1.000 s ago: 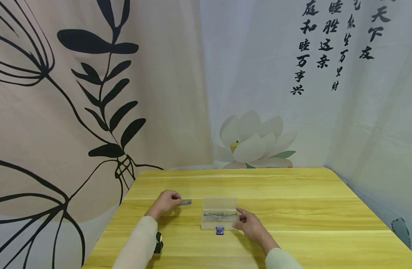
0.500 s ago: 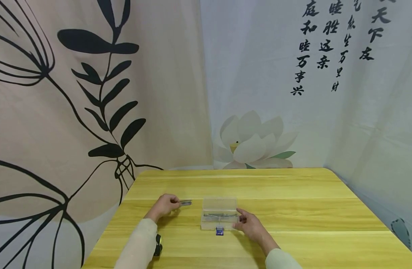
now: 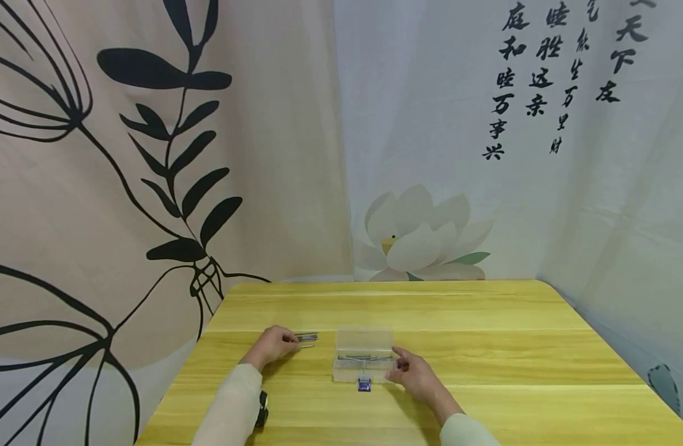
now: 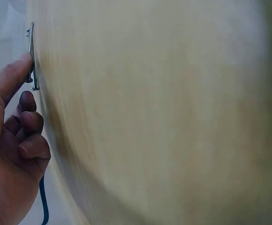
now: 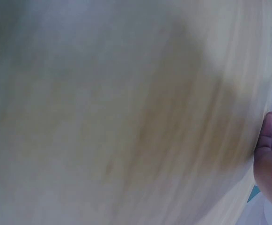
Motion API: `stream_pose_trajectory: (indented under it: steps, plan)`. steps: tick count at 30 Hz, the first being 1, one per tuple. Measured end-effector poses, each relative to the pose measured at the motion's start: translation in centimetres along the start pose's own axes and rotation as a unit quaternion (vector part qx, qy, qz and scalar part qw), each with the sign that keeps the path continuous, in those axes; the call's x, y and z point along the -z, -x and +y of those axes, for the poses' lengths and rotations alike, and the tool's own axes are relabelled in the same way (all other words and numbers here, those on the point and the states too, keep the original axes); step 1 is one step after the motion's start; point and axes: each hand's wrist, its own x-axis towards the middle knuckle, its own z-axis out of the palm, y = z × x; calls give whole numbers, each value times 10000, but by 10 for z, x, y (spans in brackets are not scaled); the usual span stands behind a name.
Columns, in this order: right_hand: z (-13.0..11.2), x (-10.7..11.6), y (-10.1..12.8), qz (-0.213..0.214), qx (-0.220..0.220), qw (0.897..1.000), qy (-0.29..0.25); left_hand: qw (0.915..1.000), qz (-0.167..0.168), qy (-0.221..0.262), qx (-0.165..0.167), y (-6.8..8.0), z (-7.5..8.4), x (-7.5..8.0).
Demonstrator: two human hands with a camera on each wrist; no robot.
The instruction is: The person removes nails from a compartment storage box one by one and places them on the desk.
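In the head view, a clear plastic box (image 3: 347, 372) stands with its lid raised at the back and a blue latch (image 3: 364, 384) at its front. Several metal nails (image 3: 352, 357) lie across its rear part. My right hand (image 3: 418, 375) grips the box's right end, thumb at the front, fingers behind. Left of the box, my left hand (image 3: 274, 344) is low over the table, pinching a single nail (image 3: 307, 346) beside a small bunch of nails (image 3: 307, 337). The left wrist view shows a fingertip over nails (image 4: 31, 40), the other fingers curled below.
The wooden table (image 3: 514, 347) has rounded far corners, with a printed curtain (image 3: 286, 186) hanging behind it. A small black object (image 3: 261, 410) shows at the edge of the left sleeve (image 3: 230, 402).
My left hand has shifted slightly toward me, and one nail now shows apart from the bunch, on its near side. My right hand and the box stay put.
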Motion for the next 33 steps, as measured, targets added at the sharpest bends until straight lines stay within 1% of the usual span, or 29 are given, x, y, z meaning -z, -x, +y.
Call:
stream_pose_trajectory:
  steps: [11, 17, 25, 28, 33]
  plan:
    - [0, 2, 0, -12, 43, 10000, -17, 9996, 101, -105, -228, 1, -13, 4]
    - [0, 2, 1, -38, 7, 10000, -44, 9994, 106, -175, -267, 0, -11, 4]
    - [-2, 2, 2, -29, -22, 10000, -14, 9993, 175, -277, -188, -3, -4, 3]
    - [-3, 1, 3, -56, -7, 10000, -34, 9989, 254, -351, -156, -4, -3, 3]
    - [-2, 2, 2, -59, -15, 9999, -90, 9980, 425, -475, 2, -6, -3, 4]
